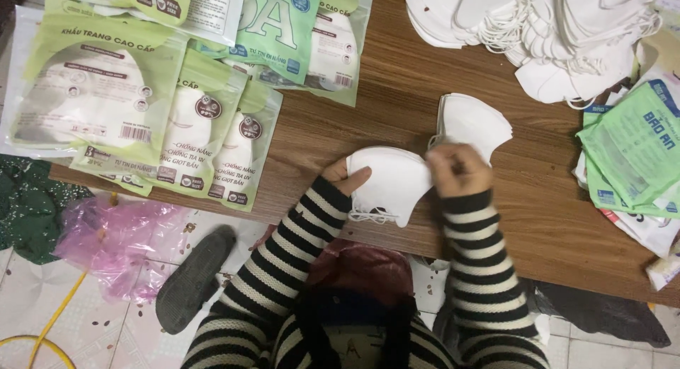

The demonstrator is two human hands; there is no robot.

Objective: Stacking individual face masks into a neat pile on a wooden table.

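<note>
A brown wooden tabletop fills most of the frame, with pale floor tiles seen along the lower edge. At the upper left of the frame, a spread of clear plastic packets with green printed fronts is laid overlapping, and a white mask is seen inside each through the clear film. At the upper right, a loose heap of white fabric face masks with thin ear loops is piled on the table. Along the right edge, a stack of flat green and white packets is laid; whether they are filled cannot be told.

In the centre of the frame, a small neat stack of folded white masks is set on the wood, just beyond the hands. In front of it, a single folded white face mask is held between both hands, its ear loops hanging at its lower edge. The left hand, in a black and white striped sleeve, is closed on the mask's left end, with the thumb laid flat on the upper face. The right hand is curled shut, pinching the mask's right end close to the small stack.

At the lower left, a crumpled pink plastic bag and a dark grey sandal are seen lying on the floor.
</note>
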